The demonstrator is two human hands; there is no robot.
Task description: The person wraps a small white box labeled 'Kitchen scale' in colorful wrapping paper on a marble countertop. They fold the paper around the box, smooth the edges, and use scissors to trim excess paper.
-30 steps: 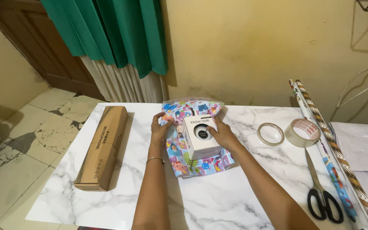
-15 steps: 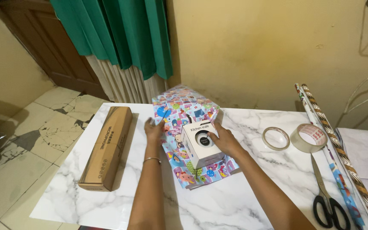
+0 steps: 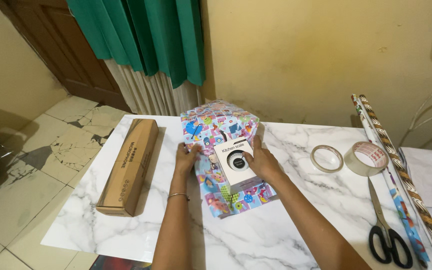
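A small white box (image 3: 236,165) with a dark round picture on top lies on a sheet of colourful patterned wrapping paper (image 3: 221,195) spread on the white marble table (image 3: 286,230). The paper's far part (image 3: 218,122) stands curled up behind the box. My left hand (image 3: 186,157) presses the paper's left edge beside the box. My right hand (image 3: 261,161) rests against the box's right side, fingers on its top.
A long brown cardboard box (image 3: 131,162) lies on the table's left side. Right of the hands sit a clear tape ring (image 3: 327,158) and a larger tape roll (image 3: 366,158). Black-handled scissors (image 3: 385,225) and rolled wrapping paper (image 3: 401,175) lie along the right edge.
The view has tilted and moved closer. The paper's far part has risen up behind the box, and both hands stay at the box and paper.
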